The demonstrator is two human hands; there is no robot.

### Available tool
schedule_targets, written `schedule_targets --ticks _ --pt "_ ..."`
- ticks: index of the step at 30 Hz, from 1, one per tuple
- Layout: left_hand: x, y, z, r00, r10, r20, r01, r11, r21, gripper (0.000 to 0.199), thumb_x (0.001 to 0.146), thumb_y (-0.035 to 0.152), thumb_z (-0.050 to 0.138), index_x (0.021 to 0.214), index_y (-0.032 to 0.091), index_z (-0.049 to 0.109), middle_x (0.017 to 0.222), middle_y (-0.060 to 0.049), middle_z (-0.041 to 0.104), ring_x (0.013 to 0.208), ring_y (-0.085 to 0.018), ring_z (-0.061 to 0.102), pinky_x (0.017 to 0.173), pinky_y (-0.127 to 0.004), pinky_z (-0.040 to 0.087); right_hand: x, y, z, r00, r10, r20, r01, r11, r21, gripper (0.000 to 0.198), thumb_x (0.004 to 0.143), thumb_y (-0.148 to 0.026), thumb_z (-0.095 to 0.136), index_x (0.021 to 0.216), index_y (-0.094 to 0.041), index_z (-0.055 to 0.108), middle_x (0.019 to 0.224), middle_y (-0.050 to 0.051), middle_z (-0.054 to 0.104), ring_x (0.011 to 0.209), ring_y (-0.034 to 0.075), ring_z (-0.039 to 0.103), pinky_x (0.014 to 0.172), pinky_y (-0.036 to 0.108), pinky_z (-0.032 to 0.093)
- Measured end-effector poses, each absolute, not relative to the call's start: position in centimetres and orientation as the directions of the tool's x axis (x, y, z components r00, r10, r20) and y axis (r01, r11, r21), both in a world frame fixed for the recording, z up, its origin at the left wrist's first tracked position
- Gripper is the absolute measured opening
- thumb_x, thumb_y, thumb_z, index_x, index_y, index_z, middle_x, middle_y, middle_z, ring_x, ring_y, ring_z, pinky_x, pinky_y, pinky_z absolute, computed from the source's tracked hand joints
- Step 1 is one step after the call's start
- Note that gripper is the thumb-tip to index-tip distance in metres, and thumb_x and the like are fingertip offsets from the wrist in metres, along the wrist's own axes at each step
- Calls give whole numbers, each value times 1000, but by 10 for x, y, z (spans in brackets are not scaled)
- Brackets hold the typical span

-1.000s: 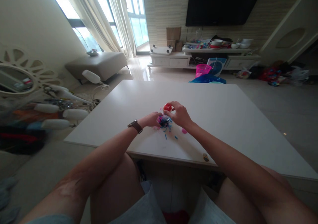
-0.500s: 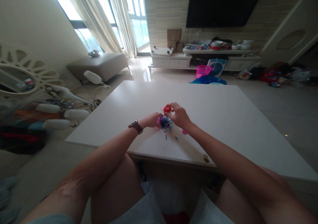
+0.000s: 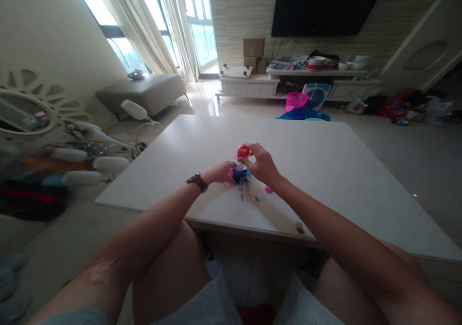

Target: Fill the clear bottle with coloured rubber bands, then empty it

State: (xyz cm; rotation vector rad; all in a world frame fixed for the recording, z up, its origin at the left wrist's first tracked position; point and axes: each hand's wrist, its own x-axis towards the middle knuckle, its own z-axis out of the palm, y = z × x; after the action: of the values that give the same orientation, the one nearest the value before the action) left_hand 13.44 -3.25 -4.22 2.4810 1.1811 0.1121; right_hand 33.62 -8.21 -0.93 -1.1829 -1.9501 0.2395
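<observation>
My right hand [image 3: 262, 161] is closed on a round red container [image 3: 243, 152], fingers over its top and right side and the thumb below. Under it a pale, clear-looking part shows. Just beneath, over the white table [image 3: 306, 156], is a bunch of small bands [image 3: 240, 175] in blue, pink, purple and dark colours. My left hand [image 3: 222, 172] presses curled fingers against the bunch's left side; its fingertips are partly hidden. Two loose blue bands [image 3: 256, 199] lie nearer me. A pink round piece [image 3: 268, 189] rests beside my right wrist.
A small yellow-brown piece [image 3: 299, 228] lies at the table's near edge. Beyond the far edge stand a pink basket [image 3: 296, 102] and a blue plastic thing [image 3: 301, 114]. White lamp arms [image 3: 111, 164] reach near the table's left side.
The red container and my right hand have risen slightly away from the bands, and more of the pale part below shows. My left hand stays almost in place.
</observation>
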Motion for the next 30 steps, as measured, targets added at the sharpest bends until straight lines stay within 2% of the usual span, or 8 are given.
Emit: schedule_targets --ticks 2,6,11,15,19,23,25,30 --pt "134 -31 -44 632 768 -105 742 -562 366 50 66 32 75 113 16 67 106 -9 70 95 -26 64 84 -33 52 338 -83 -7 -210 799 564 648 546 -531 40 91 -29 65 130 -22 59 112 9 63 94 23 63 89 37 52" --pt "134 -29 -44 644 752 -141 736 -559 381 48 68 30 73 114 16 67 104 -8 71 94 -25 65 84 -32 52 338 -85 -16 -266 839 475 689 510 -515 34 92 -28 61 126 -22 60 110 10 63 93 24 62 84 36 52" --pt "134 -31 -42 643 759 -98 728 -568 383 54 68 31 75 119 17 65 111 -9 70 103 -27 65 91 -33 51 338 -81 -16 -224 812 539 641 539 -546 36 90 -28 64 126 -22 59 112 9 63 98 24 61 90 37 51" --pt "133 -31 -42 628 768 -129 748 -550 371 54 69 31 74 121 15 65 113 -10 69 104 -27 64 92 -33 51 340 -81 -15 -259 856 448 666 494 -559 31 90 -27 64 120 -21 61 107 9 64 92 23 62 87 37 52" --pt "133 -31 -41 648 756 -95 725 -573 382 54 68 30 75 119 16 65 112 -9 70 102 -27 64 90 -33 51 339 -83 -17 -235 834 499 658 514 -550 35 91 -28 63 125 -22 59 113 10 63 99 24 62 90 37 51" --pt "133 -32 -38 648 755 -104 725 -568 390 52 68 29 74 117 15 66 110 -10 70 100 -27 65 86 -33 52 338 -83 -18 -253 858 446 675 487 -554 34 91 -26 62 124 -21 59 110 10 62 89 23 62 85 36 52" --pt "134 -32 -37 645 755 -117 732 -566 381 52 68 29 75 117 14 66 110 -11 70 98 -26 65 85 -33 52 337 -83 -17 -246 850 466 664 498 -558 36 91 -28 62 126 -21 58 112 10 61 90 22 62 85 36 52" --pt "133 -32 -38 650 751 -119 728 -568 384 50 70 29 74 117 14 65 111 -10 70 101 -26 65 88 -32 51 338 -83 -14 -245 881 405 690 452 -566 33 91 -27 61 123 -21 60 109 9 62 83 21 61 83 36 52"
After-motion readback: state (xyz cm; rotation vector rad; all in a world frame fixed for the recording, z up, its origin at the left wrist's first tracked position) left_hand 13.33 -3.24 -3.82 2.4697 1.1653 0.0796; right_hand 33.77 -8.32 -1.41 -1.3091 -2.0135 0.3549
